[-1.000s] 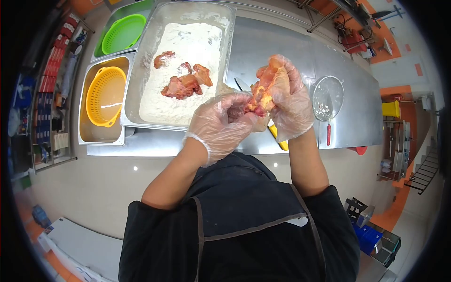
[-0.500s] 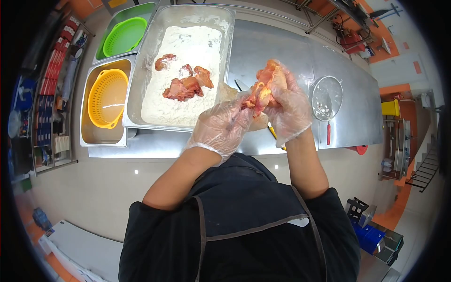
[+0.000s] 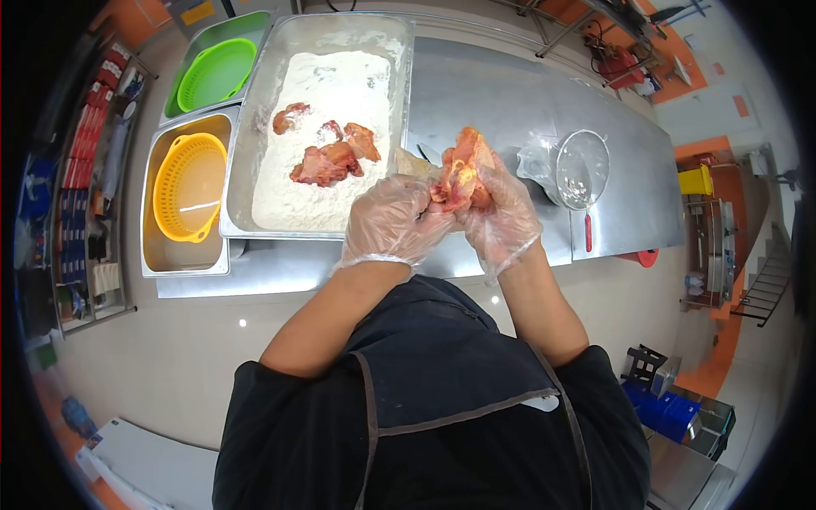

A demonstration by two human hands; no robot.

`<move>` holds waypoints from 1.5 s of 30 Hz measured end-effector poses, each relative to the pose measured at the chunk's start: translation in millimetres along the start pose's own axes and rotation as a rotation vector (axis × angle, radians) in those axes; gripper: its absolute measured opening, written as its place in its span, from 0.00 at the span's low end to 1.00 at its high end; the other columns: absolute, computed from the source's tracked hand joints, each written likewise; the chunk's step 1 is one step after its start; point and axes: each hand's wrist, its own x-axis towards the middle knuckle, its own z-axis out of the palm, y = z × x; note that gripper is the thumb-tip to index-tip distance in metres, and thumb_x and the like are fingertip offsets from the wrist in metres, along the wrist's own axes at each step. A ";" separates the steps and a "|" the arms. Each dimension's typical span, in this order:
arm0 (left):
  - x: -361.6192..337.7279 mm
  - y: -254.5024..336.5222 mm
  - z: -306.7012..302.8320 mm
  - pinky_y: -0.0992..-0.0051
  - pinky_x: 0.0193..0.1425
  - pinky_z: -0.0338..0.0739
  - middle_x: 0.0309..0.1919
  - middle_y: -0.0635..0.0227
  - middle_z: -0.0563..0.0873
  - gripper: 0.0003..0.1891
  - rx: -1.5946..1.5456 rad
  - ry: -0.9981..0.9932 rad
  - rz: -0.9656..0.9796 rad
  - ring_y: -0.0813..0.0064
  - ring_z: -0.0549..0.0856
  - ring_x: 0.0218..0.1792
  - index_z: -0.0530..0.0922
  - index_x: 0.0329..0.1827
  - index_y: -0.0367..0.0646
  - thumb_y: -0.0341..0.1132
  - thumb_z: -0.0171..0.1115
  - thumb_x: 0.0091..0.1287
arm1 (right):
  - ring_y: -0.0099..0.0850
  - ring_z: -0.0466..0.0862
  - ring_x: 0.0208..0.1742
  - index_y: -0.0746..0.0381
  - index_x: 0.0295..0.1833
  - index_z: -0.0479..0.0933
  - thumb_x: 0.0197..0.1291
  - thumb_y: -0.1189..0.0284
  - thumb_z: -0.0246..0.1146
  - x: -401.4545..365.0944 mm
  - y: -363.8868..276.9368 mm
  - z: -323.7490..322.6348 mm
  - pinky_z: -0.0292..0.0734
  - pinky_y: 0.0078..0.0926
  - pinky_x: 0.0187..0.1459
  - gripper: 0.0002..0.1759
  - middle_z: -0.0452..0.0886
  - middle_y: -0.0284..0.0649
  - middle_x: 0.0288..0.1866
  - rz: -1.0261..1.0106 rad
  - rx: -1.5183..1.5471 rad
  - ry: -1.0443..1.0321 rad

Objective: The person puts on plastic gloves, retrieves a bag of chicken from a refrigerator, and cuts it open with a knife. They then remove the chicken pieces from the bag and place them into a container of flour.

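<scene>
A raw chicken piece (image 3: 463, 170) is held up between my two gloved hands, over the steel table and right of the flour tray. My left hand (image 3: 397, 218) pinches its lower left side, fingers curled. Wrapped round its right side is my right hand (image 3: 503, 217), in a clear plastic glove too. Several raw chicken pieces (image 3: 325, 163) lie on white flour (image 3: 297, 200) in the deep metal tray (image 3: 246, 217). Something pale, partly hidden (image 3: 414, 164), sits behind my hands beside the tray.
A yellow basket (image 3: 191, 187) stands in a metal pan at the left, with a green basket (image 3: 218, 75) behind it. A round sieve with a red handle (image 3: 583, 170) lies on the steel table (image 3: 501, 85) to the right, near a clear plastic bag (image 3: 535, 160).
Both hands have moved slightly left and closer together, and the chicken piece now sits lower and more upright between them. The view has shifted a little.
</scene>
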 end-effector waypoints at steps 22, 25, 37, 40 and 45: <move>5.6 7.9 -16.2 0.80 0.41 0.78 0.40 0.68 0.84 0.17 -0.553 -0.016 0.004 0.80 0.82 0.36 0.81 0.53 0.42 0.28 0.68 0.60 | 0.35 0.78 0.59 0.71 0.61 0.64 0.68 0.77 0.53 -7.3 10.2 -1.4 0.86 0.25 0.52 0.19 0.74 0.47 0.56 0.079 0.561 -0.249; 7.9 6.3 -14.9 0.81 0.39 0.80 0.41 0.64 0.85 0.20 -0.478 0.021 0.098 0.77 0.84 0.33 0.82 0.53 0.47 0.26 0.70 0.56 | 0.35 0.78 0.57 0.71 0.61 0.64 0.69 0.77 0.51 -2.0 14.8 -2.8 0.87 0.23 0.50 0.18 0.73 0.47 0.56 0.061 0.469 -0.081; 13.4 -7.5 -7.7 0.80 0.36 0.81 0.39 0.66 0.85 0.16 -0.287 0.190 0.305 0.78 0.85 0.33 0.82 0.45 0.41 0.25 0.75 0.52 | 0.34 0.81 0.51 0.73 0.57 0.67 0.71 0.73 0.51 -3.2 8.7 1.7 0.89 0.22 0.43 0.16 0.74 0.48 0.54 0.178 0.655 -0.040; 16.3 -4.3 -15.5 0.79 0.35 0.81 0.37 0.66 0.85 0.17 -0.235 0.136 0.298 0.78 0.85 0.32 0.82 0.46 0.42 0.26 0.75 0.52 | 0.34 0.81 0.50 0.74 0.56 0.67 0.71 0.72 0.53 -1.1 13.1 -1.7 0.88 0.22 0.43 0.16 0.75 0.49 0.51 0.180 0.636 -0.013; 16.5 1.8 -21.5 0.79 0.35 0.81 0.34 0.67 0.85 0.16 -0.251 0.027 0.140 0.77 0.84 0.30 0.83 0.45 0.43 0.28 0.74 0.53 | 0.35 0.81 0.48 0.74 0.53 0.69 0.69 0.73 0.55 -3.5 3.3 8.4 0.88 0.22 0.44 0.15 0.76 0.50 0.50 0.274 0.659 0.093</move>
